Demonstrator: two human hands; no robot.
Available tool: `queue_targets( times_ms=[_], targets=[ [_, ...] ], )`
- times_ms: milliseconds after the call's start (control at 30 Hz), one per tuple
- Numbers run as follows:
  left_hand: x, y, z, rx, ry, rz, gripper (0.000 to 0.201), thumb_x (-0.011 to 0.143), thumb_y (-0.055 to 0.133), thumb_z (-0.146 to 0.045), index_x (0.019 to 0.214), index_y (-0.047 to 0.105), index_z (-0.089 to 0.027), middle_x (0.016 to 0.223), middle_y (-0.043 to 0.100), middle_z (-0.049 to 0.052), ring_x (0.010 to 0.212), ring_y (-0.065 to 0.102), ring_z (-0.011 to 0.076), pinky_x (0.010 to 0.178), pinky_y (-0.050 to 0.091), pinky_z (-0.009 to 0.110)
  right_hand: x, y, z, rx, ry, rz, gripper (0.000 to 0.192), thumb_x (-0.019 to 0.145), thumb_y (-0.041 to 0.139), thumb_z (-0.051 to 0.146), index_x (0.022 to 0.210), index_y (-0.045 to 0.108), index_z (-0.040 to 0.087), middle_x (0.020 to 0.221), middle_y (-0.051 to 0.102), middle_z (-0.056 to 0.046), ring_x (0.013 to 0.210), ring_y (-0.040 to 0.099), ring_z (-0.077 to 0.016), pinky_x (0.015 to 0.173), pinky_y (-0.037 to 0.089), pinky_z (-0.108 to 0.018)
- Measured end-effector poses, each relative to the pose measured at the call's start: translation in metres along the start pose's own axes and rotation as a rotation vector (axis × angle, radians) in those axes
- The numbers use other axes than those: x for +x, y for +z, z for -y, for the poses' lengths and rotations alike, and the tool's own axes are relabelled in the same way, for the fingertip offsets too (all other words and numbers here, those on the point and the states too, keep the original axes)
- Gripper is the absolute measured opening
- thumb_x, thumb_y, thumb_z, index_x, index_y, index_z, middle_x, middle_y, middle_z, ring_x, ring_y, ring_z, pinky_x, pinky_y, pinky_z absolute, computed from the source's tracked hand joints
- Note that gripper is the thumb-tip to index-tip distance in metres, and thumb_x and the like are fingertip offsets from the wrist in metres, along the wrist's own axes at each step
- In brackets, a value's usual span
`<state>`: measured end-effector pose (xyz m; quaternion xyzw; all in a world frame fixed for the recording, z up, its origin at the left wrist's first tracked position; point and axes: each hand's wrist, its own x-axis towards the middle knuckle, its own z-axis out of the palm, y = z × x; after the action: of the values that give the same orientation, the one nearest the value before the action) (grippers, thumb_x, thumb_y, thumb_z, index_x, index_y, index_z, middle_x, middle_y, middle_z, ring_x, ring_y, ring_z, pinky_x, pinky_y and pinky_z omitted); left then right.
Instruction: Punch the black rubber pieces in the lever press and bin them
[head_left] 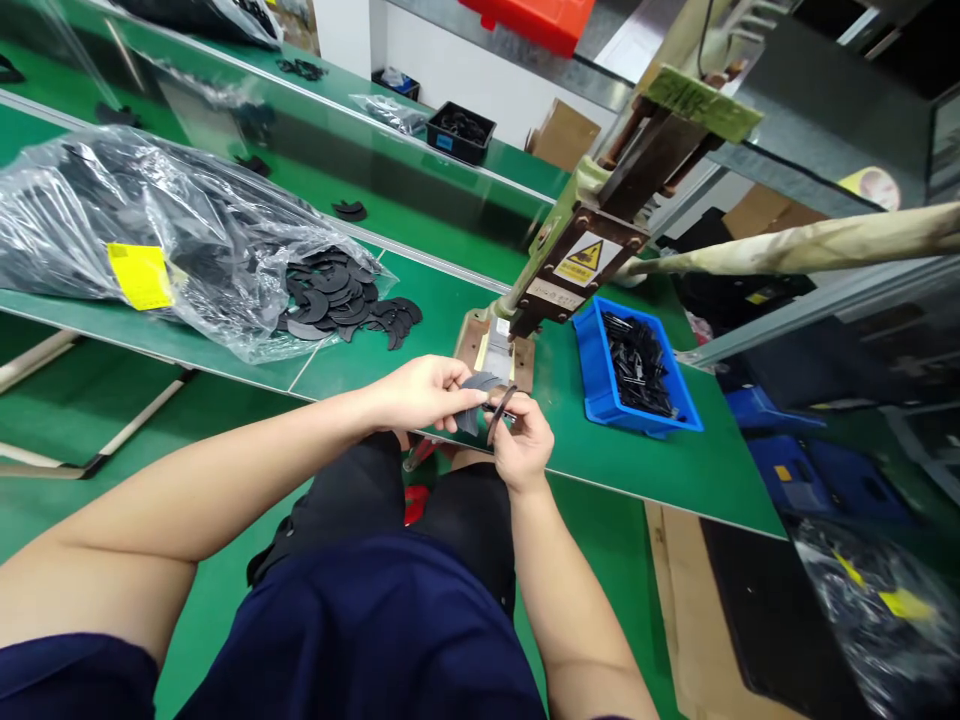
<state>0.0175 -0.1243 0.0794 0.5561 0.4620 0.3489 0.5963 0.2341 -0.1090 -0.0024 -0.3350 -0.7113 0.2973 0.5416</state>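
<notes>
In front of the press, my left hand is closed around several dark crescent-shaped plastic pieces, fanned between thumb and fingers. Close beside it, my right hand pinches one more thin curved black piece, standing on edge. A small dark part lies between the two hands, too small to name. Just beyond my fingers is the metal fixture on the base of the hand press. To the left, a pile of the same crescent pieces spills from a clear plastic bag.
At the right stands a blue bin of small black parts. The press lever reaches out to the right. Behind the bench, a black tray holds dark parts. Two loose crescent pieces lie beyond the bag.
</notes>
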Motion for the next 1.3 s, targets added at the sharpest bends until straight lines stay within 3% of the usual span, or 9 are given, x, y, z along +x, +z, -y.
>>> queue_targets(
  times_ms=[333,633,700,800,900,967,1067,1200,1300],
  targets=[
    [-0.015,0.027,-0.016,-0.007,-0.089,0.045,0.039,0.091,0.079,-0.052,0.081,0.057,-0.022,0.057,0.068,0.001,0.048,0.068,0.0153,0.045,0.049,0.02,-0.014,0.001,0.013,-0.055,-0.032,-0.069,0.014,0.093,0.071,0.037,0.092,0.066,0.024,0.092,0.073,-0.005,0.087,0.07,-0.0189,0.081,0.06,-0.037],
    [-0.007,0.014,-0.003,0.059,-0.088,0.018,0.041,0.088,0.079,-0.056,0.083,0.057,-0.021,0.065,0.069,0.002,0.055,0.069,0.018,0.05,0.051,0.025,-0.01,-0.016,0.013,-0.162,-0.121,0.052,0.018,0.095,0.066,0.036,0.108,0.069,0.025,0.104,0.076,-0.008,0.099,0.073,-0.0222,0.089,0.062,-0.042],
    [-0.009,0.012,-0.003,0.177,0.008,-0.084,0.036,0.089,0.078,-0.053,0.09,0.061,-0.021,0.076,0.071,0.003,0.063,0.069,0.0176,0.057,0.053,0.027,-0.008,-0.02,0.014,-0.191,-0.152,0.082,0.016,0.095,0.066,0.035,0.107,0.07,0.025,0.102,0.076,-0.008,0.097,0.073,-0.0226,0.088,0.062,-0.043],
    [-0.015,0.012,-0.005,0.478,0.293,-0.31,0.029,0.089,0.078,-0.047,0.098,0.066,-0.022,0.096,0.07,0.005,0.086,0.067,0.0194,0.078,0.055,0.031,-0.008,-0.021,0.016,-0.229,-0.177,0.117,0.017,0.095,0.065,0.03,0.11,0.07,0.025,0.104,0.077,-0.009,0.098,0.073,-0.0224,0.088,0.062,-0.043],
    [-0.016,0.016,-0.007,0.705,0.445,-0.244,0.027,0.094,0.071,-0.046,0.082,0.064,-0.023,0.089,0.065,0.006,0.09,0.061,0.0221,0.088,0.05,0.035,-0.009,-0.019,0.017,-0.256,-0.18,0.147,0.017,0.095,0.064,0.027,0.111,0.07,0.025,0.106,0.077,-0.009,0.099,0.073,-0.022,0.089,0.062,-0.043],
    [-0.014,0.021,-0.005,0.747,0.442,-0.18,0.036,0.097,0.064,-0.044,0.07,0.056,-0.023,0.079,0.06,0.005,0.083,0.057,0.0217,0.084,0.047,0.036,-0.011,-0.017,0.017,-0.266,-0.177,0.155,0.016,0.095,0.065,0.027,0.11,0.069,0.025,0.104,0.077,-0.009,0.098,0.072,-0.0218,0.088,0.062,-0.043],
    [-0.008,0.027,-0.002,0.693,0.365,-0.177,0.042,0.098,0.062,-0.042,0.063,0.049,-0.023,0.074,0.056,0.004,0.079,0.055,0.0211,0.076,0.045,0.033,-0.014,-0.015,0.016,-0.263,-0.166,0.136,0.013,0.095,0.065,0.028,0.107,0.069,0.025,0.101,0.076,-0.008,0.095,0.072,-0.0212,0.087,0.061,-0.042],
    [-0.001,0.031,0.001,0.51,0.228,-0.148,0.046,0.098,0.062,-0.046,0.06,0.051,-0.022,0.074,0.055,0.003,0.072,0.054,0.0184,0.064,0.043,0.029,-0.018,-0.016,0.015,-0.234,-0.139,0.091,0.012,0.096,0.063,0.029,0.106,0.069,0.025,0.101,0.076,-0.007,0.094,0.072,-0.0204,0.086,0.061,-0.041],
    [0.002,0.029,0.006,0.387,0.211,-0.183,0.04,0.093,0.072,-0.048,0.067,0.056,-0.022,0.077,0.057,0.001,0.073,0.054,0.016,0.065,0.046,0.026,-0.02,-0.019,0.013,-0.206,-0.117,0.062,0.015,0.096,0.064,0.028,0.11,0.07,0.026,0.104,0.076,-0.007,0.096,0.073,-0.0203,0.088,0.061,-0.04]
  ],
)
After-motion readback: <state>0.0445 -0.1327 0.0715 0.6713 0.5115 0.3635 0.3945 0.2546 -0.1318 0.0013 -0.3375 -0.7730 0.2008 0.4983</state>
